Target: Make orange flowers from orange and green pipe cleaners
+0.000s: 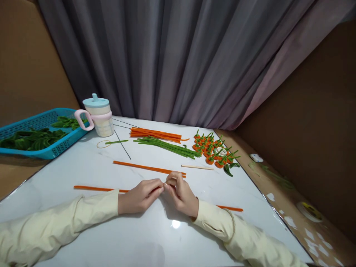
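Note:
Just in front of me my left hand (142,195) and my right hand (182,194) meet at the fingertips, both closed in a pinch. Orange pipe cleaner (93,188) runs in behind my left hand. More orange pipe cleaner (230,208) comes out beyond my right wrist. Where these lengths meet my fingers is hidden, and I cannot tell if they are one piece. Just past my hands lie a few loose orange pipe cleaners (144,168) and a thin wooden stick (197,167).
Farther back are an orange pipe-cleaner bundle (155,134), a green bundle (169,147) and several small orange pipe-cleaner pumpkins (210,160). A lidded cup (103,124) stands left beside a blue basket (52,151) of green pieces. Paper scraps (290,221) lie beyond the white table's right edge.

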Tool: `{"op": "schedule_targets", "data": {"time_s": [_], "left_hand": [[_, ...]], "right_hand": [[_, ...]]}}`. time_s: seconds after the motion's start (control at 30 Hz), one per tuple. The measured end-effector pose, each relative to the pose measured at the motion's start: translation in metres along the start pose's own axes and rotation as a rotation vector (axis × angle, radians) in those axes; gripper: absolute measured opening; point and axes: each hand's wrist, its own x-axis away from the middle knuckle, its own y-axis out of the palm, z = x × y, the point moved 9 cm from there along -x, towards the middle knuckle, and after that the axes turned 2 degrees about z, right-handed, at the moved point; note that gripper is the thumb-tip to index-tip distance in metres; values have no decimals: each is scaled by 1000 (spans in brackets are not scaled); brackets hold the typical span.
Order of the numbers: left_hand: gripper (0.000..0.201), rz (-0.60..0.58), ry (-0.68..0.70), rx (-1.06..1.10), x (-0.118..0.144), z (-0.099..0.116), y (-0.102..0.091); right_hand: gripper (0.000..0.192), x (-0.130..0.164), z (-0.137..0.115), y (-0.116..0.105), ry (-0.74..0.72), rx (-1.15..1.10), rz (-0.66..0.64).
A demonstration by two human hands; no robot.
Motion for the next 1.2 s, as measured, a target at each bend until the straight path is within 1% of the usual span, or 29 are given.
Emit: {"op": "schedule_targets", "data": {"time_s": [0.13,0.27,0.37,0.5,0.7,0.83,0.97,1.07,1.2], "left_hand": [[24,21,-30,27,-1,-2,-2],[25,15,-93,97,-3,-4,-4],[25,11,-116,112,-4,-4,-6],[27,8,-103,107,-4,-4,-6],[25,52,-49,46,-2,-1,-7],[25,84,-71,30,-1,-4,-9],[25,116,-94,17,-2,-6,-11],[23,146,-88,-3,-1,-5,-12],[20,208,-134,-10,2,-10,-15]], "right_hand": [[14,0,3,-3,39,-85,37],[16,0,1,-6,38,-96,77],[15,1,1,-6,51,-111,97],[11,3,3,-4,78,-106,101],[12,3,10,-5,85,-132,81],[17,3,7,-7,66,-55,26],[6,3,-1,-16,5,97,72],[10,4,-6,-15,-34,178,92],[11,6,-5,-12,-45,212,110]]}}
